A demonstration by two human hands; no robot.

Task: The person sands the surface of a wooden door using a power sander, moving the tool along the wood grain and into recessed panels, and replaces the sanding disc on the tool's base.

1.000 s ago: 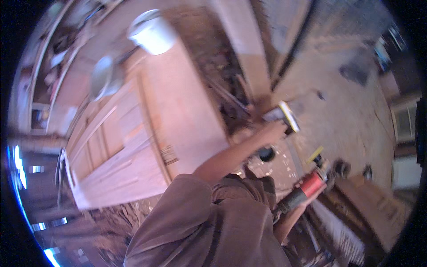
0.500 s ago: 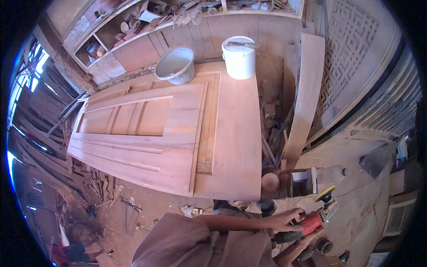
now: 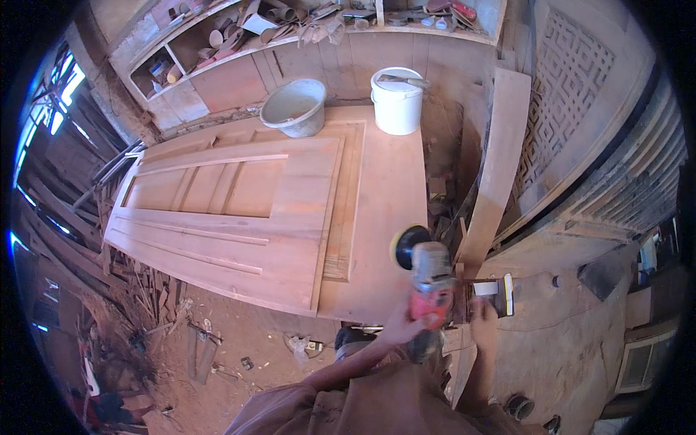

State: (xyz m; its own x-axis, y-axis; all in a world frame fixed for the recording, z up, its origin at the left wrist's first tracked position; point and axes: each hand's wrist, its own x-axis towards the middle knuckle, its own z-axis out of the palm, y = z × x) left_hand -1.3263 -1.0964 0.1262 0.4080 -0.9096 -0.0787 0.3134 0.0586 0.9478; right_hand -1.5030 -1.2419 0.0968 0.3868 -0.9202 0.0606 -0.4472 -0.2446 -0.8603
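Observation:
My left hand [image 3: 406,325] is wrapped round the red body of an angle grinder [image 3: 431,290] fitted with a round backing pad, black with a yellow rim [image 3: 410,246]. The tool is slightly blurred and held over the right end of a wooden door panel [image 3: 388,196], pad end away from me. To the right of the grinder, apart from it, my right hand [image 3: 483,313] is raised with its fingers loosely parted and nothing visible in them. A smaller framed wooden door [image 3: 301,196] with a recessed panel lies on top of the larger one.
A grey basin [image 3: 293,109] and a lidded white bucket [image 3: 397,105] stand at the panel's far edge. Behind them runs a cluttered shelf [image 3: 254,45]. A long plank [image 3: 500,159] leans at the right. Wood scraps [image 3: 163,293] litter the floor at left.
The grinder has moved left and up from the right side to over the door's end, its pad now facing left. My right hand has come off it.

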